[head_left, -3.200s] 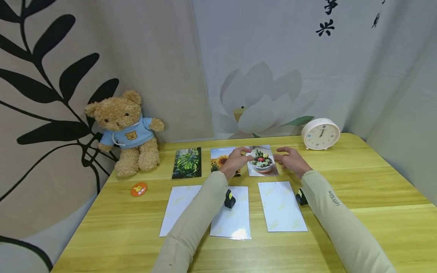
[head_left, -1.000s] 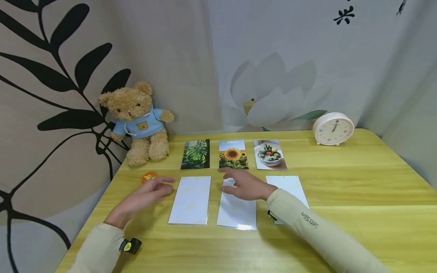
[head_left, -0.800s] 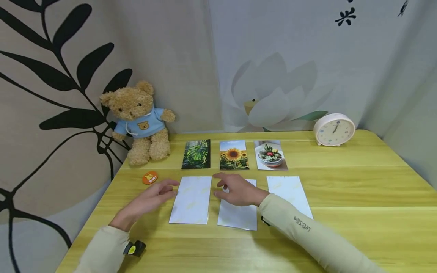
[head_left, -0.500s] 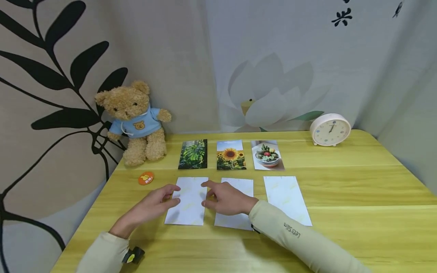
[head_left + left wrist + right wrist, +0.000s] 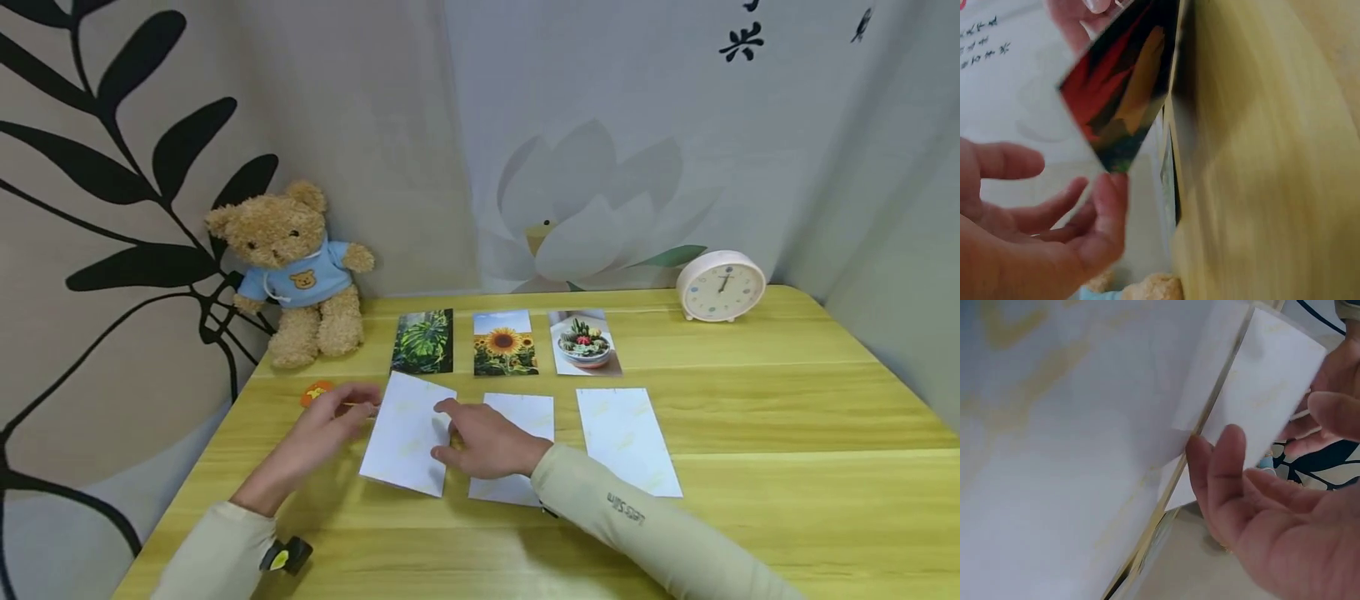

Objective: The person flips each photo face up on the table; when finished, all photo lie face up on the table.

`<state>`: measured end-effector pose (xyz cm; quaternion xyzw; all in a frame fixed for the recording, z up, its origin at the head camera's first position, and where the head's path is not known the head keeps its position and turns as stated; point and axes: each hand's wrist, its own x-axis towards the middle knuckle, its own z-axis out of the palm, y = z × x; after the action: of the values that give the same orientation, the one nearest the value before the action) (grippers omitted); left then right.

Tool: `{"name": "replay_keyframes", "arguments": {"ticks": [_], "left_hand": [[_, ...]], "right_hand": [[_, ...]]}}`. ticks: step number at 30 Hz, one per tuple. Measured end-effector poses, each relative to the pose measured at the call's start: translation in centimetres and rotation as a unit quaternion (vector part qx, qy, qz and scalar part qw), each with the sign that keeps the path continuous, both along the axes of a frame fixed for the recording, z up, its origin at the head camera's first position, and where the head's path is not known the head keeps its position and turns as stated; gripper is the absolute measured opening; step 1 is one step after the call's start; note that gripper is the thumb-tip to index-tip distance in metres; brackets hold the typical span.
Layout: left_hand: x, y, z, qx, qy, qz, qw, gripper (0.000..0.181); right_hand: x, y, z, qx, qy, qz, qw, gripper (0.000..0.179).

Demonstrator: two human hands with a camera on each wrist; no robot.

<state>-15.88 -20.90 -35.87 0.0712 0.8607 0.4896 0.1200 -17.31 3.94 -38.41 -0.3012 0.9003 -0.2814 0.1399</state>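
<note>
On tabletop (image 5: 787, 467), left hand (image 5: 318, 437) touches corner of tilted card (image 5: 405, 437), white face up, red-orange picture (image 5: 1138, 81) underneath; whether left fingers pinch, cannot tell. Right hand (image 5: 491, 442) at card's right edge, fingers parted. Card sits left of two flat white cards (image 5: 628, 442); beyond, three picture cards (image 5: 506, 343) in row, teddy bear (image 5: 304, 279), clock (image 5: 722, 288).
</note>
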Motion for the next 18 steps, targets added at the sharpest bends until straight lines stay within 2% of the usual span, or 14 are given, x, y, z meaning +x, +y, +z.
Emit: {"name": "replay_keyframes", "arguments": {"ticks": [5,9,14,18], "left_hand": [[-1.0,0.1,-0.3,0.085,-0.003,0.023,0.9961,0.046],[-1.4,0.5,-0.7,0.127,-0.006,0.008,0.9919,0.049],[-1.5,1.6,-0.8,0.143,-0.017,-0.016,0.9895,0.052],[-1.6,2.4,-0.7,0.134,-0.022,-0.034,0.9902,0.055]], "right_hand": [[-0.2,-0.5,0.2,-0.005,0.012,-0.014,0.9998,0.061],[-0.4,-0.8,0.5,-0.029,0.007,-0.025,0.9992,0.064],[-0.4,-0.8,0.8,-0.079,-0.001,-0.031,0.9964,0.070],[-0.4,-0.7,0.9,-0.107,-0.002,-0.036,0.9936,0.071]]}}
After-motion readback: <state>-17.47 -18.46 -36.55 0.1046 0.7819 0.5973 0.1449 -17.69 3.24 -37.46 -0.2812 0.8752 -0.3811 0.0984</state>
